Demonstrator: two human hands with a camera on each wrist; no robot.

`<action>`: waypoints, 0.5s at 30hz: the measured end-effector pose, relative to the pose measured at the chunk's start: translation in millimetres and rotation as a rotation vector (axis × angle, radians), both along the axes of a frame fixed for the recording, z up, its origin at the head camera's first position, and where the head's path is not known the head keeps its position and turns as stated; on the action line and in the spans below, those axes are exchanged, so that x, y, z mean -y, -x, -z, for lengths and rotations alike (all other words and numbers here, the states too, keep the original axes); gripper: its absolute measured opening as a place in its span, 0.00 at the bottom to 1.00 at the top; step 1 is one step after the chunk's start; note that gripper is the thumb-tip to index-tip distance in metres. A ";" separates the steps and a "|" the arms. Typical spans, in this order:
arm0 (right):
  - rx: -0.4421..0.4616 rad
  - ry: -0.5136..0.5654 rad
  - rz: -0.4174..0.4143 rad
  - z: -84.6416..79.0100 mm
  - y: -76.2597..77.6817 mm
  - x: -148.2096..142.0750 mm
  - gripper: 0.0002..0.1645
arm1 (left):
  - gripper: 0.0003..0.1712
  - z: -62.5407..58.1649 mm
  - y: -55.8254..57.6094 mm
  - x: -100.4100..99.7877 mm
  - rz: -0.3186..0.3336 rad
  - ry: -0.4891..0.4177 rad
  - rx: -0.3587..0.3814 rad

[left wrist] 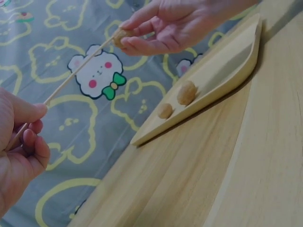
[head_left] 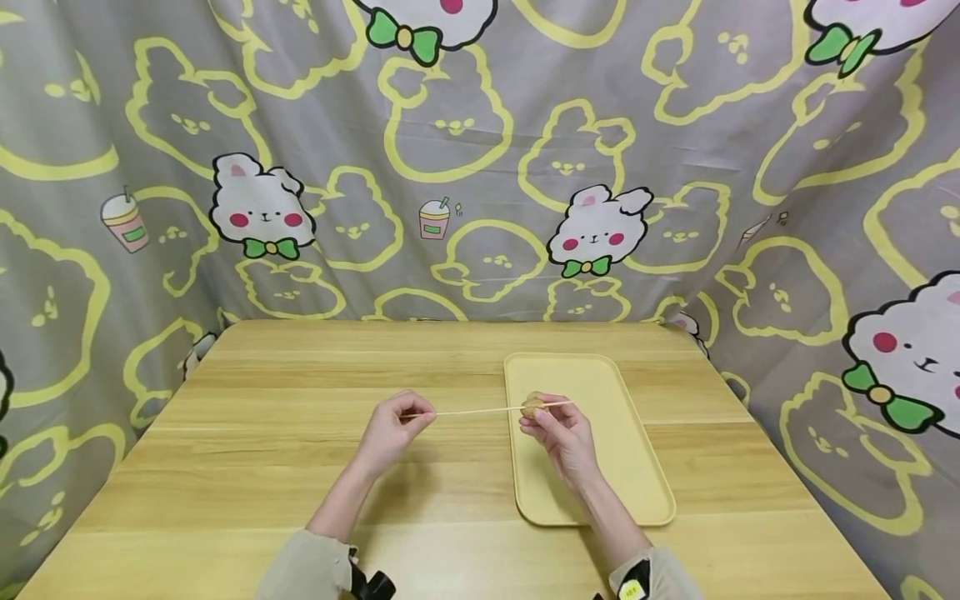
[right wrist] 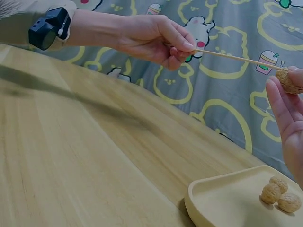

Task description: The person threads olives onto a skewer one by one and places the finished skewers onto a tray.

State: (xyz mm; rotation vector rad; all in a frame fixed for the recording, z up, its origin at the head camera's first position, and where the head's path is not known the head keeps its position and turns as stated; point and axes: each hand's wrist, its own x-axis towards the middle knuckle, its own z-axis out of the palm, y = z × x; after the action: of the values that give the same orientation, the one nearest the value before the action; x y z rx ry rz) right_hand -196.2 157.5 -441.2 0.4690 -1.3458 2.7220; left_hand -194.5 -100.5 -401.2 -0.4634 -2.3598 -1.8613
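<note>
My left hand [head_left: 397, 425] pinches a thin wooden skewer [head_left: 476, 411] between thumb and fingers. The skewer runs almost level to the right. My right hand [head_left: 566, 437] pinches a small brown, rough ball [head_left: 533, 406] with thumb and fingertips, above the tray's left part. The skewer meets this ball, and a short pale length of stick shows on its other side. In the right wrist view the held ball [right wrist: 288, 81] looks wrinkled, like a walnut, and the left hand [right wrist: 163, 42] holds the skewer's far part.
A pale yellow tray [head_left: 592, 483] lies on the wooden table [head_left: 262, 467] under my right hand. Three similar brown balls [right wrist: 272, 194] sit close together in it, hidden by that hand in the head view. A patterned grey curtain [head_left: 480, 192] hangs behind the table and along both sides.
</note>
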 end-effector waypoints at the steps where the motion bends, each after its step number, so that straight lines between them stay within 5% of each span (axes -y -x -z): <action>1: -0.003 0.001 -0.005 -0.7 0.2 0.5 0.17 | 0.01 3.5 2.2 0.2 -0.001 -0.007 -0.004; 5: -0.028 0.009 -0.025 -1.8 1.4 2.2 0.18 | 0.03 13.9 8.6 0.6 -0.005 -0.024 -0.022; 15: -0.051 0.006 -0.051 2.3 1.3 5.8 0.19 | 0.03 14.4 5.7 -2.6 -0.010 -0.028 -0.015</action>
State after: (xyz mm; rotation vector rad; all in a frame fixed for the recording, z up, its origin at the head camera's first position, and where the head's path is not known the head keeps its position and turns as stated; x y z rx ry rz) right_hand -197.6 151.7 -443.5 0.5754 -1.3313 2.7333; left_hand -200.1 -97.9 -415.6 -0.4594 -2.3192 -1.8774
